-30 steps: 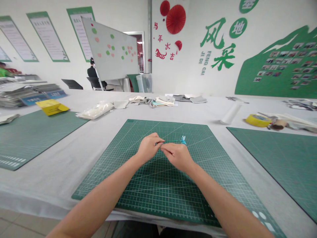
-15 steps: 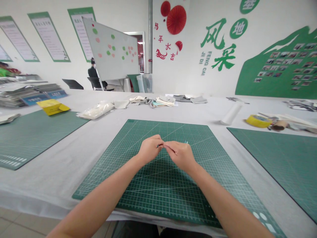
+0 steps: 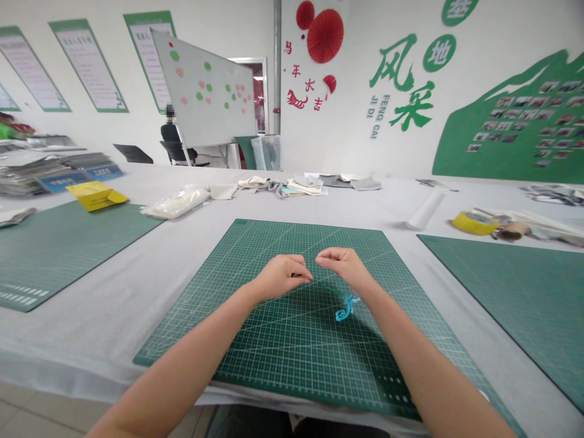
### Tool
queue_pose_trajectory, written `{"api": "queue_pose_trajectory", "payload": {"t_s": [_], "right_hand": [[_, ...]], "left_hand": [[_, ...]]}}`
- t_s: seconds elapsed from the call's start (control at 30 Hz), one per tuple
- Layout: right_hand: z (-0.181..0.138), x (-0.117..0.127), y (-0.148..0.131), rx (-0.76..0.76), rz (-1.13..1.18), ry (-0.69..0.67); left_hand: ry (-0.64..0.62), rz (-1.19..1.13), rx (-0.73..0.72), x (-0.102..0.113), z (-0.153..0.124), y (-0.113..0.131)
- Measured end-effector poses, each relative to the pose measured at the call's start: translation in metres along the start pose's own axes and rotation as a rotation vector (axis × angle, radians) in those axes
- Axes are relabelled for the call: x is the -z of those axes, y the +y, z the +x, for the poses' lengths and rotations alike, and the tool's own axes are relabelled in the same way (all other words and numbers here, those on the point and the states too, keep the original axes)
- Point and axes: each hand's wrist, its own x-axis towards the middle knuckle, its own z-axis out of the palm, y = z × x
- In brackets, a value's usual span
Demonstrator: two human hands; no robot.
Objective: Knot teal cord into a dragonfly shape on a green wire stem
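Observation:
My left hand [image 3: 283, 277] is over the middle of a green gridded cutting mat [image 3: 274, 347], thumb and fingers pinched together. To its right, my right hand [image 3: 343, 264] is also closed in a pinch, with a small gap between the two sets of fingertips. What either pinch holds is too small to make out. Just below my right hand is a small bright-blue curled piece [image 3: 345, 309] with a spiral end. Whether it hangs from a thread or lies on the mat I cannot tell. A dark shadow falls on the mat beneath my hands.
More cutting mats lie left [image 3: 68, 255] and right [image 3: 515, 286]. Behind are a yellow folded card [image 3: 97, 196], a clear plastic bag [image 3: 176, 202], fabric scraps [image 3: 305, 185], a white roll [image 3: 426, 208] and yellow tape [image 3: 474, 223]. A person [image 3: 170, 131] sits beyond the table.
My fingertips were touching and are now apart, with the right hand slightly higher. The blue piece, almost wholly hidden before, now shows below my right hand.

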Motion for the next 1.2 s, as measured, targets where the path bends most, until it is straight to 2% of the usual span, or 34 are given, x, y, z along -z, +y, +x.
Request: {"api": "queue_pose_trajectory", "payload": {"t_s": [0.1,0.23,0.43,0.6,0.67,0.9,1.03,1.1,1.2], "right_hand": [[0.001,0.005,0.002,-0.159,0.220,-0.109],[0.001,0.004,0.004,-0.257,0.365,-0.199],[-0.001,-0.013,0.005,-0.241,0.449,-0.181],[-0.002,-0.020,0.006,-0.279,0.493,-0.163],[0.000,-0.021,0.009,-0.304,0.455,-0.113],[0.007,-0.016,0.022,-0.291,0.312,0.129],[0.003,-0.016,0.011,-0.156,0.263,0.232],[-0.002,-0.020,0.001,-0.087,0.346,0.167],[-0.009,-0.030,-0.011,-0.108,0.552,-0.065]], "left_hand": [[-0.019,-0.149,-0.007,0.003,0.000,0.001],[0.037,-0.356,0.011,0.007,0.001,0.003],[0.200,-0.613,0.151,0.007,0.004,-0.005],[0.133,-0.887,0.338,0.003,0.004,-0.010],[0.123,-0.940,0.364,0.003,0.003,-0.009],[0.188,-0.908,0.349,-0.002,0.005,-0.011],[0.253,-0.848,0.396,-0.006,0.005,-0.015],[0.278,-0.825,0.400,-0.008,0.006,-0.016],[0.303,-0.784,0.393,-0.010,0.006,-0.016]]}}
